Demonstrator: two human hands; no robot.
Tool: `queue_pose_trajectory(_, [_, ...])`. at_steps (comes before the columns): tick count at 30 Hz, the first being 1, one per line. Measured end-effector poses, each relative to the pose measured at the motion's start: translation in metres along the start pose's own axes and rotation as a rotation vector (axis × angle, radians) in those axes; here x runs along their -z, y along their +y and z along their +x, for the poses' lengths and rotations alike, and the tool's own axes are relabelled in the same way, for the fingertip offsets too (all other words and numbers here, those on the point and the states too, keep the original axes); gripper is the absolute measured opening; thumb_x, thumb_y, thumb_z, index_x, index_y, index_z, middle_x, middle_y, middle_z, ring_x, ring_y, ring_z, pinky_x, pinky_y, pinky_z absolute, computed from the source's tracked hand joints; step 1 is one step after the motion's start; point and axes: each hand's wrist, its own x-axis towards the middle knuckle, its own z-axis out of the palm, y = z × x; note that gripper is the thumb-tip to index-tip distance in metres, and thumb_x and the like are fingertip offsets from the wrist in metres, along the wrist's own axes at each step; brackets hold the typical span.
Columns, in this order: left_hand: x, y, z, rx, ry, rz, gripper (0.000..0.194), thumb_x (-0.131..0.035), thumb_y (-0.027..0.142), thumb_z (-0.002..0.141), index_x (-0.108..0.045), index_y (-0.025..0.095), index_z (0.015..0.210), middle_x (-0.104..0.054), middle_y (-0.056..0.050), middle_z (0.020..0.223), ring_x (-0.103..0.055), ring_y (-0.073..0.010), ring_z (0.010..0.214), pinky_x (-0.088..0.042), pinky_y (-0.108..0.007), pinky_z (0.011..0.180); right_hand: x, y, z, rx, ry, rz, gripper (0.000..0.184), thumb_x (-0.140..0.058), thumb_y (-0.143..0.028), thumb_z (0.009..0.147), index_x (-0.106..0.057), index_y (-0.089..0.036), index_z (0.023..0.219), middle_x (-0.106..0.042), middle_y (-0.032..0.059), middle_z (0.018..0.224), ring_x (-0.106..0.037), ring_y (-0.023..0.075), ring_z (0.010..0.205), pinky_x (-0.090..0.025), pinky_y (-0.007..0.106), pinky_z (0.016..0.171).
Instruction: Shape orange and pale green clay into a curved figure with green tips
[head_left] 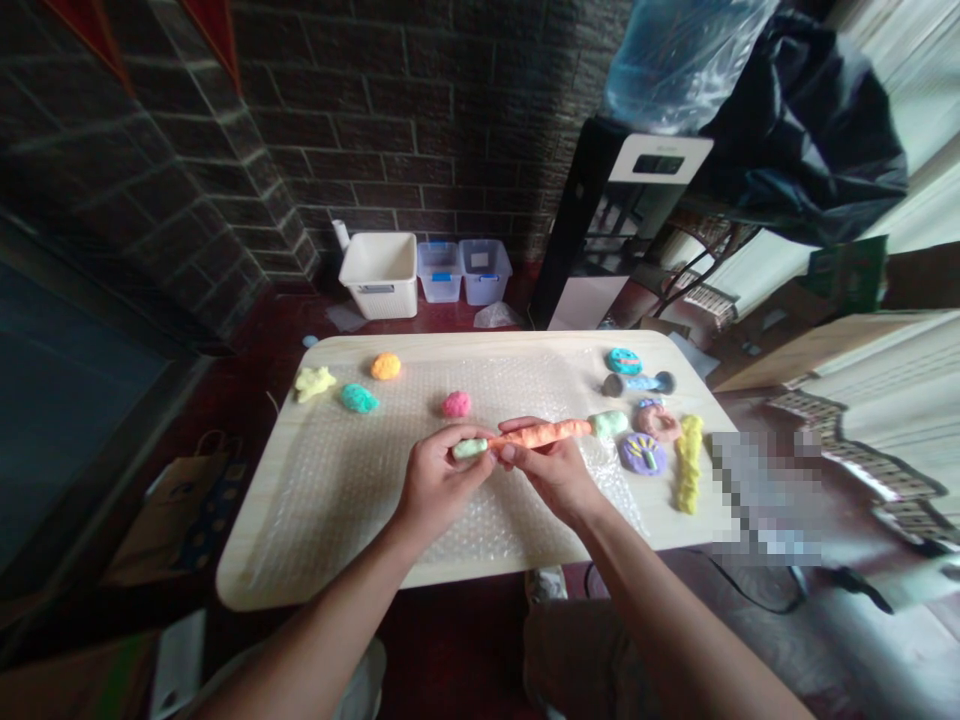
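Observation:
Between my two hands, above the bubble wrap (360,500), runs an orange modelling-clay stick (547,433) with a pale green lump on each end. My left hand (442,478) closes around its left part, close to the left green lump (470,449). The fingers of my right hand (551,470) grip the orange middle from below, thumb near the left hand. Past the right hand sticks out the other green lump (609,423). A pink clay ball (456,403) lies on the wrap just beyond my hands.
On the table (247,560), an orange ball (386,366), a teal lump (360,398) and a yellow star (313,383) lie left. At right are a dumbbell shape (639,384), a purple disc (643,454), a pink ring (658,422) and a yellow twist (688,465). Behind stands a water dispenser (592,220).

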Motion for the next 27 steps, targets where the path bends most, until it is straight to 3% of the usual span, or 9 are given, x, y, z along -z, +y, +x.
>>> queue_pose_trajectory(6, [0.000, 0.001, 0.002, 0.004, -0.027, -0.042, 0.027, -0.083, 0.034, 0.084, -0.079, 0.016, 0.102, -0.081, -0.010, 0.102, -0.076, -0.0236, 0.091, -0.060, -0.031, 0.081, 0.004, -0.001, 0.001, 0.011, 0.001, 0.009, 0.034, -0.099, -0.035, 0.066, -0.080, -0.020, 0.090, -0.073, 0.0006, 0.073, -0.065, 0.0163, 0.071, -0.052, 0.032, 0.073])
queue_pose_trajectory(10, [0.000, 0.003, 0.001, -0.004, -0.026, -0.018, 0.023, -0.083, 0.034, 0.083, -0.081, 0.016, 0.098, -0.081, -0.009, 0.094, -0.077, -0.0237, 0.087, -0.061, -0.031, 0.079, 0.005, 0.002, 0.002, 0.047, -0.002, -0.048, 0.028, -0.097, -0.035, 0.069, -0.080, -0.020, 0.085, -0.073, 0.0016, 0.076, -0.064, 0.0162, 0.070, -0.052, 0.032, 0.070])
queue_pose_trajectory(15, [-0.002, 0.004, 0.003, 0.037, -0.022, -0.143, 0.027, -0.086, 0.035, 0.080, -0.076, 0.016, 0.096, -0.079, -0.008, 0.096, -0.076, -0.0216, 0.084, -0.061, -0.030, 0.078, 0.001, -0.001, 0.001, 0.047, 0.003, -0.017, 0.034, -0.098, -0.037, 0.067, -0.078, -0.020, 0.089, -0.073, 0.0005, 0.070, -0.066, 0.0175, 0.068, -0.054, 0.034, 0.071])
queue_pose_trajectory(20, [-0.004, 0.002, 0.003, 0.148, -0.077, -0.312, 0.036, -0.084, 0.038, 0.084, -0.071, 0.015, 0.108, -0.077, -0.008, 0.098, -0.073, -0.0169, 0.077, -0.061, -0.029, 0.076, 0.000, -0.007, 0.000, 0.035, -0.030, 0.072, 0.035, -0.099, -0.031, 0.064, -0.078, -0.023, 0.091, -0.081, 0.0034, 0.089, -0.073, 0.0219, 0.080, -0.059, 0.040, 0.080])
queue_pose_trajectory(27, [0.003, 0.003, 0.005, 0.042, -0.006, -0.167, 0.032, -0.082, 0.041, 0.086, -0.071, 0.013, 0.096, -0.073, -0.005, 0.081, -0.069, -0.0165, 0.069, -0.057, -0.027, 0.067, -0.002, -0.001, 0.001, -0.094, -0.109, 0.088, 0.040, -0.095, -0.034, 0.075, -0.080, -0.022, 0.109, -0.081, 0.0053, 0.099, -0.073, 0.0179, 0.084, -0.058, 0.032, 0.080])
